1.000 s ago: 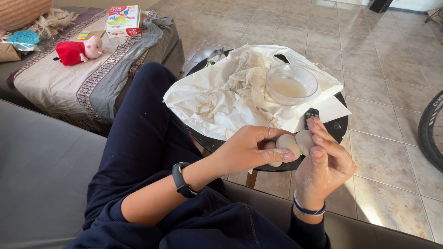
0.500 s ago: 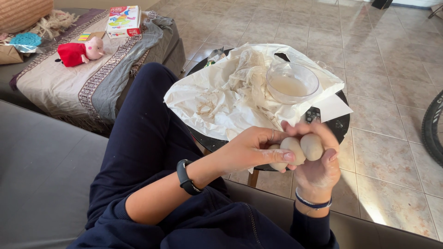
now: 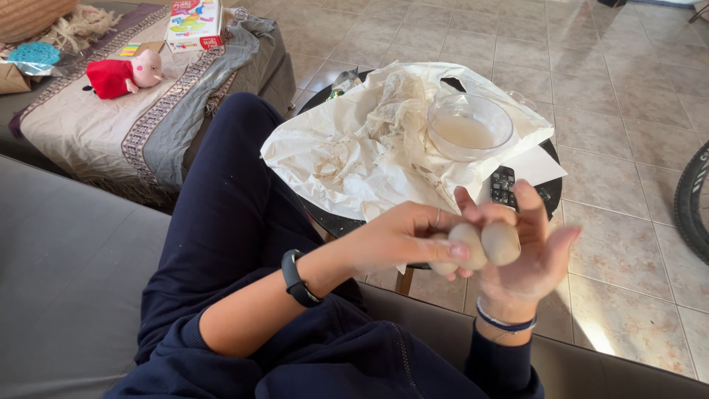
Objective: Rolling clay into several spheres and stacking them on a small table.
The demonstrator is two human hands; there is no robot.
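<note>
Two rounded beige clay lumps (image 3: 489,244), pressed side by side, sit between my hands above my lap. My left hand (image 3: 395,238), with a black band on its wrist, pinches the left lump from the side with its fingertips. My right hand (image 3: 533,260), wearing a thin bracelet, cups the lumps from below and behind, palm up and fingers spread. Just beyond the hands stands a round black table (image 3: 550,198) covered with a crumpled, stained white sheet (image 3: 347,159). On it is a clear bowl (image 3: 470,125) of cloudy liquid.
A black remote control (image 3: 504,186) lies on the table near my right hand. To the far left, a cloth-covered ottoman (image 3: 111,133) carries a red and pink plush toy (image 3: 122,75) and a colourful box (image 3: 193,22). A tyre (image 3: 690,199) shows at the right edge. I sit on a grey sofa (image 3: 66,273).
Both hands have lifted slightly and turned. My right hand has opened palm up, so the two clay lumps show more fully between the fingers.
</note>
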